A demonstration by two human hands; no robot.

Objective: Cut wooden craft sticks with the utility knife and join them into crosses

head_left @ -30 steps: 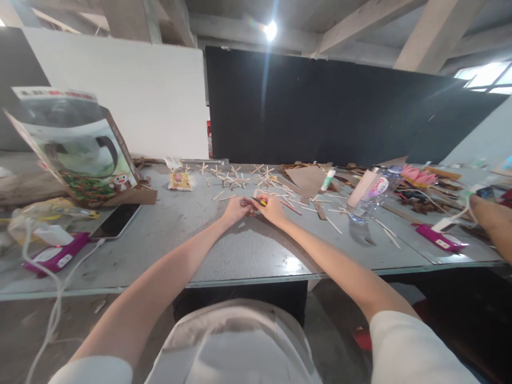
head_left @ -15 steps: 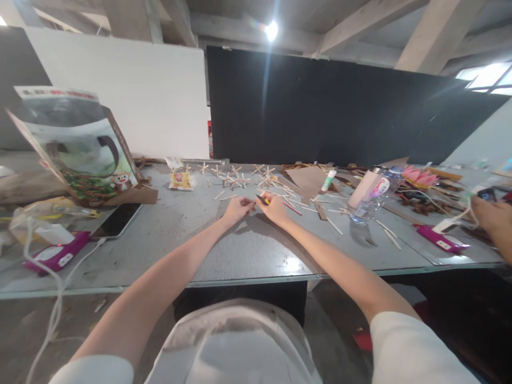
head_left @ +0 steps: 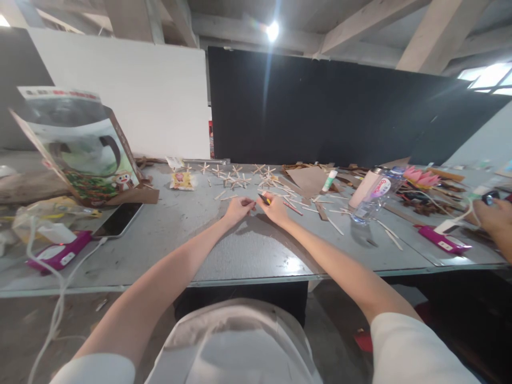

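Yellow-and-black cutter (head_left: 264,199) clamped in right hand (head_left: 276,209), tip angled toward left hand (head_left: 237,208). Left grip drawn together at the fingertips, just beside the blade end. Content of the pinch too small to make out, probably one thin wooden stick. Both hands low over the grey desk (head_left: 248,250), mid-width, just short of the loose sticks (head_left: 334,226), with the star-shaped stick pieces (head_left: 236,180) further back. Looks like mid-trim or scoring on a single piece. For the next move: firm left pinch, fingertips kept off the blade line, short controlled stroke. Outward: brown cardboard (head_left: 306,178), glue tube (head_left: 328,180) and bottle (head_left: 374,194) to the right; phone (head_left: 118,220) and printed carton (head_left: 80,154) to the left. Co-worker's hand (head_left: 494,216) at far right edge, well apart.
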